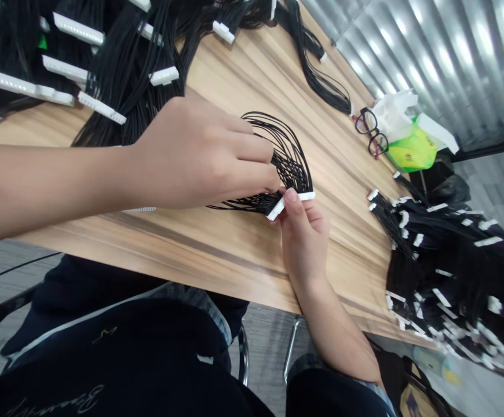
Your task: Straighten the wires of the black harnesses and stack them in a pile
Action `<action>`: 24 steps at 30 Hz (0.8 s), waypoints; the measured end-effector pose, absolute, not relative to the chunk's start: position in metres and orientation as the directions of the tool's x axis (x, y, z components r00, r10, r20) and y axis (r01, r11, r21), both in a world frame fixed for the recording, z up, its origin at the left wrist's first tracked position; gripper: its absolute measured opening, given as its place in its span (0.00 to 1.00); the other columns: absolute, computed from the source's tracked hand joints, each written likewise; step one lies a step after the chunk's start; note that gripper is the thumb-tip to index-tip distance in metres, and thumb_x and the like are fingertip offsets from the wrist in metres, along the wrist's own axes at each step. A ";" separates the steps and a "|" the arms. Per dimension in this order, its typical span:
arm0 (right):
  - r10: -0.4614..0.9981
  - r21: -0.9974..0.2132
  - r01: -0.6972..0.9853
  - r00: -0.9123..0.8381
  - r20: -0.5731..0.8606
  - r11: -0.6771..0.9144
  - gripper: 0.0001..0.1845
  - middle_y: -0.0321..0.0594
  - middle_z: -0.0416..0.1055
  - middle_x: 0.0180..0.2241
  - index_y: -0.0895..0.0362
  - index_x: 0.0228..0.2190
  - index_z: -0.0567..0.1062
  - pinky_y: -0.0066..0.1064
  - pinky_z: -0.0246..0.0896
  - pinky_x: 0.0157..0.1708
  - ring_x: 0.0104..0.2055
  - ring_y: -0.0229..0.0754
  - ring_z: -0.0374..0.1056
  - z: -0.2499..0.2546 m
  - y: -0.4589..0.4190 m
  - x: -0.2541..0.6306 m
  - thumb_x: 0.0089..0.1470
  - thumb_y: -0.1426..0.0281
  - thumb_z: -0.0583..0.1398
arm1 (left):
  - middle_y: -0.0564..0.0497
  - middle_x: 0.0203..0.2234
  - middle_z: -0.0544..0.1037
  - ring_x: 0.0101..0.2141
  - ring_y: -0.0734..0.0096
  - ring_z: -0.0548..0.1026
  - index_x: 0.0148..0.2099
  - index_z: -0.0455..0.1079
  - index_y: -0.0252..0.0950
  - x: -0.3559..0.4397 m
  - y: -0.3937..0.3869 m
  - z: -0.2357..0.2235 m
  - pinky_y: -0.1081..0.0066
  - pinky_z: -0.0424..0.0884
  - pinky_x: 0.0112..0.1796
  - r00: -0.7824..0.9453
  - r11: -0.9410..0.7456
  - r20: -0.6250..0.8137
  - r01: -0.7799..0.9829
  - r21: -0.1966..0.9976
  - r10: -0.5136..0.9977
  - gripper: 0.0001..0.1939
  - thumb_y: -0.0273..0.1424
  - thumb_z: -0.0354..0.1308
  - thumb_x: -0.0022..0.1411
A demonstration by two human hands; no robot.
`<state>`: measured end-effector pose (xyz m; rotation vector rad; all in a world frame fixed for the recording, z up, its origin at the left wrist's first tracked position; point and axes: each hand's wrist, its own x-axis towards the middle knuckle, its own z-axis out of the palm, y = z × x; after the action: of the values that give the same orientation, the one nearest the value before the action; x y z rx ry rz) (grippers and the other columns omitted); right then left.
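While the right hand (pixel 304 246) is pinching the white connector (pixel 291 204) between thumb and finger, steadying it above the wooden table (pixel 217 249), the left hand (pixel 200 153) is lying fingers-together across its black wires (pixel 289 159), apparently to hold the strands in line

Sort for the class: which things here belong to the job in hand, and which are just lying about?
Job in hand: left hand, right hand, black wires, white connector.

Lying about: glasses, green packet, other wire bundles.
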<state>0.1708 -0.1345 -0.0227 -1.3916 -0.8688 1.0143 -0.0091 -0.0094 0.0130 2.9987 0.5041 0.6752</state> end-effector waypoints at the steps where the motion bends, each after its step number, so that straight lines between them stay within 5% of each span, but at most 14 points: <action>1: 0.933 -0.996 -0.052 0.347 -0.092 -0.079 0.15 0.31 0.76 0.23 0.52 0.27 0.82 0.29 0.66 0.29 0.26 0.34 0.69 -0.023 -0.135 0.171 0.58 0.55 0.69 | 0.52 0.31 0.81 0.31 0.72 0.76 0.46 0.82 0.46 -0.009 -0.009 0.013 0.73 0.56 0.29 0.854 -0.948 0.413 0.299 0.109 0.317 0.29 0.41 0.37 0.80; 5: 0.937 -0.996 -0.060 0.338 -0.083 -0.067 0.15 0.31 0.77 0.23 0.52 0.27 0.82 0.29 0.67 0.30 0.27 0.34 0.70 -0.023 -0.137 0.171 0.58 0.55 0.69 | 0.54 0.33 0.82 0.32 0.73 0.77 0.47 0.81 0.49 -0.011 -0.010 0.010 0.73 0.63 0.32 0.852 -0.951 0.423 0.273 0.142 0.308 0.28 0.39 0.37 0.80; 11: 0.934 -0.996 0.047 0.353 -0.053 -0.075 0.16 0.31 0.76 0.22 0.53 0.27 0.81 0.30 0.67 0.30 0.26 0.35 0.70 -0.022 -0.137 0.169 0.59 0.55 0.68 | 0.55 0.36 0.82 0.38 0.69 0.81 0.49 0.78 0.42 -0.012 -0.011 0.000 0.70 0.52 0.27 0.842 -0.965 0.478 0.257 0.052 0.250 0.21 0.40 0.43 0.80; 18: 0.920 -0.967 0.234 0.392 0.000 -0.099 0.18 0.33 0.75 0.21 0.54 0.25 0.79 0.31 0.65 0.27 0.25 0.36 0.69 -0.016 -0.136 0.166 0.59 0.54 0.66 | 0.49 0.41 0.82 0.42 0.63 0.80 0.46 0.74 0.38 -0.010 -0.012 -0.001 0.62 0.62 0.31 0.869 -0.968 0.457 0.244 -0.057 0.192 0.16 0.36 0.45 0.77; 24: 0.920 -0.971 0.220 0.393 0.000 -0.094 0.17 0.33 0.76 0.22 0.54 0.27 0.80 0.30 0.65 0.27 0.25 0.35 0.69 -0.019 -0.134 0.170 0.60 0.55 0.66 | 0.56 0.40 0.82 0.43 0.67 0.80 0.47 0.76 0.46 -0.014 -0.011 0.003 0.65 0.65 0.36 0.843 -0.951 0.439 0.277 0.139 0.310 0.13 0.39 0.49 0.77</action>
<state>0.1700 -0.1339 -0.0187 -1.5791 -1.0423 0.8164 -0.0141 -0.0107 0.0026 2.9488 0.4704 0.7203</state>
